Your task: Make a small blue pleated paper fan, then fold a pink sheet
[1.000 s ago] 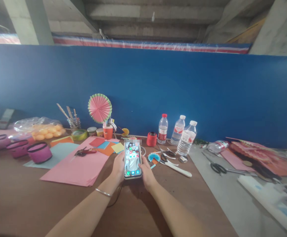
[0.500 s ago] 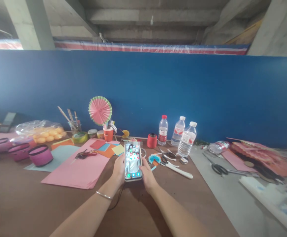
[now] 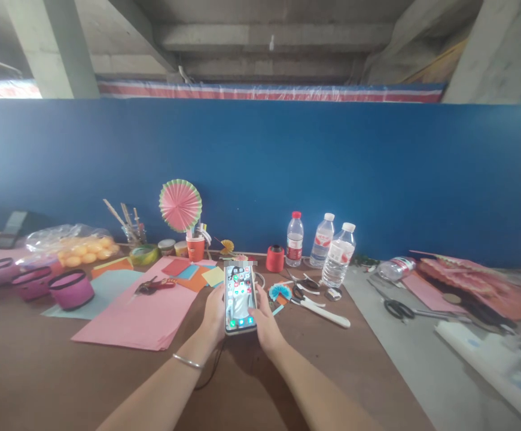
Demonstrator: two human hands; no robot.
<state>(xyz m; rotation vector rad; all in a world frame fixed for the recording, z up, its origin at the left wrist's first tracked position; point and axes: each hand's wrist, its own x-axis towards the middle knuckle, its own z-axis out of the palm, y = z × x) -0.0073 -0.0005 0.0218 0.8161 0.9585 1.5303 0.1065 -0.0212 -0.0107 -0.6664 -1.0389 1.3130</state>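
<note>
A smartphone (image 3: 241, 299) with its screen lit and app icons showing is held upright between both hands above the brown table. My left hand (image 3: 214, 314) grips its left edge, and most of those fingers are hidden behind it. On the other side my right hand (image 3: 265, 323) wraps the right edge, the thumb lying over the lower part of the screen. A dark cable (image 3: 215, 365) hangs below the phone by my left wrist. Just right of the phone lie a blue folded-paper fan (image 3: 280, 293) and white-handled scissors (image 3: 325, 313).
Pink paper sheets (image 3: 125, 323) and purple fabric containers (image 3: 72, 290) lie left. A pink paper rosette (image 3: 180, 205) rises from a red cup (image 3: 195, 248). Water bottles (image 3: 338, 257) and a red spool (image 3: 275, 258) stand behind. Black scissors (image 3: 399, 309) rest on the grey surface (image 3: 390, 353).
The whole view has shifted slightly, so the table things sit a little lower. Both hands still hold the phone; the right thumb has moved slightly up and left over the screen.
</note>
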